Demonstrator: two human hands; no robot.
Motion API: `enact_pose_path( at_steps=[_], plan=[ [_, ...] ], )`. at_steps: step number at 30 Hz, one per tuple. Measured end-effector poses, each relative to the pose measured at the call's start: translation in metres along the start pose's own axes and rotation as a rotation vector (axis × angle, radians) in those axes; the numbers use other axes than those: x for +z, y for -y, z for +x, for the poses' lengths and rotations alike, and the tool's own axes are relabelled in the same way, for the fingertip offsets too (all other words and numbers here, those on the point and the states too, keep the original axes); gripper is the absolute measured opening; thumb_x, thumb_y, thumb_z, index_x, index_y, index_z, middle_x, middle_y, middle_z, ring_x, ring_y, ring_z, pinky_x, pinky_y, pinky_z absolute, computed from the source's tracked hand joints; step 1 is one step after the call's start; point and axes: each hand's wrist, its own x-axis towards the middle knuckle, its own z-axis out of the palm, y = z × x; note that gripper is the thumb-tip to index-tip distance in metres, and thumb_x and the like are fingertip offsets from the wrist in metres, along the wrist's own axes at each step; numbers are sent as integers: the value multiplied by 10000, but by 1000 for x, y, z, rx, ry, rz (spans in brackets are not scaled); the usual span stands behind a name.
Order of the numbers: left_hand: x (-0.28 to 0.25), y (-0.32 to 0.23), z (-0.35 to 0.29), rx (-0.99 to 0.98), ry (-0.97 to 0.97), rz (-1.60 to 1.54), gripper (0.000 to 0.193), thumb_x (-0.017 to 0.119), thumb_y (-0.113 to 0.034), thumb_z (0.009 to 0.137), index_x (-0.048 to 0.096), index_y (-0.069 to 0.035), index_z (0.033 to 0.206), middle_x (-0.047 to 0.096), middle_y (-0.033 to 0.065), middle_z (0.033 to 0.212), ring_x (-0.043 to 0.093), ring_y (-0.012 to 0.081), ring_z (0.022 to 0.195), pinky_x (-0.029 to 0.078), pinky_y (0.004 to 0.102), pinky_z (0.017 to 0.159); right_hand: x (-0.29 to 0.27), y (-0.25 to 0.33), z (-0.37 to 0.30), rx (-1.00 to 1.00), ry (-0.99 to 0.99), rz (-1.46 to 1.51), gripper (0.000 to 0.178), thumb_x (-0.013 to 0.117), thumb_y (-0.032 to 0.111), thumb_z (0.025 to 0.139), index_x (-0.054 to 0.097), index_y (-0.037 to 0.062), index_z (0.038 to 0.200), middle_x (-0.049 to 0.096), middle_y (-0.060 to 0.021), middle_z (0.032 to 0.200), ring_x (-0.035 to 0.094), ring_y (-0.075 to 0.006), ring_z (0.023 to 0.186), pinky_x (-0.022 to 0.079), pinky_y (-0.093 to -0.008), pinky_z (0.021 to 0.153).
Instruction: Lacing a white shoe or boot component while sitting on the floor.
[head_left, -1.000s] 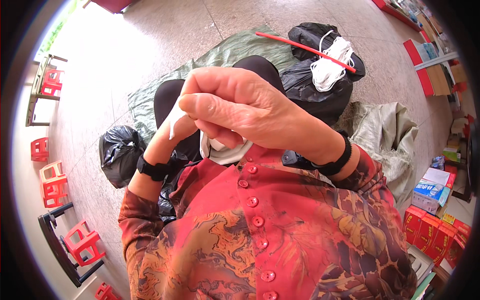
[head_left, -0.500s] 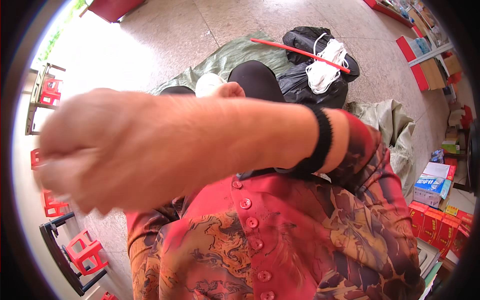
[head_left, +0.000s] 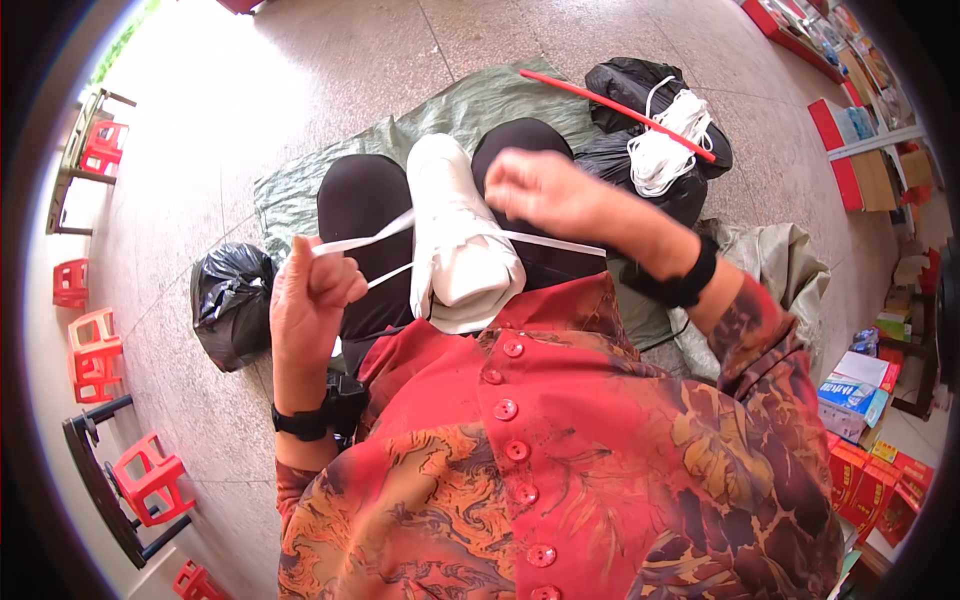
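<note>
A white lace-up shoe (head_left: 441, 180) sits between my knees, its toe pointing away from me. My left hand (head_left: 318, 278) is closed, pinching a white shoelace (head_left: 365, 241) that runs taut from the shoe's middle. Another stretch of lace reaches the same hand lower down. My right hand (head_left: 540, 190) hovers over my right knee beside the shoe's toe, its fingers curled and a little blurred. Whether it holds anything is hidden. Below it, a lace end (head_left: 555, 241) extends to the right from the shoe, apparently loose.
A green woven sheet (head_left: 430, 110) covers the floor under my legs. Black plastic bags (head_left: 625, 80) carry a white cord bundle (head_left: 660, 165) and a red stick (head_left: 610, 110). Another black bag (head_left: 230, 300) is at left. Red stools (head_left: 150, 480) line the left; boxes (head_left: 850, 395) stand at right.
My right arm, stretched across the view to the left before, has drawn back right, uncovering the shoe. My left hand, largely hidden earlier, now shows at left with the lace.
</note>
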Motion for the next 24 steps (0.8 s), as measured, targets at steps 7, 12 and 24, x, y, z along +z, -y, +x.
enact_pose_path(
  at_steps=[7,12,24],
  plan=[
    [-18,-5,-12,-8,-169,-151,472,449,-306,1029,265,-151,623,185,-46,609,154,77,517,198,260,499,12,-12,-13,3,35,188,132,617,129,930,583,3,910,585,-3,764,515,-63,735,444,-242,653],
    [-35,18,-6,29,-529,584,152,579,-154,967,531,-62,1079,470,-32,772,432,43,586,388,196,572,19,-18,-22,98,39,368,81,640,76,901,624,5,867,465,71,664,390,-28,615,363,-216,539],
    [26,48,6,616,334,1638,305,691,-115,799,622,-32,1084,554,140,1056,601,310,900,508,372,762,2,20,-21,-688,63,-808,162,605,149,803,664,135,953,601,-21,671,644,-210,625,509,-319,522]
  ],
)
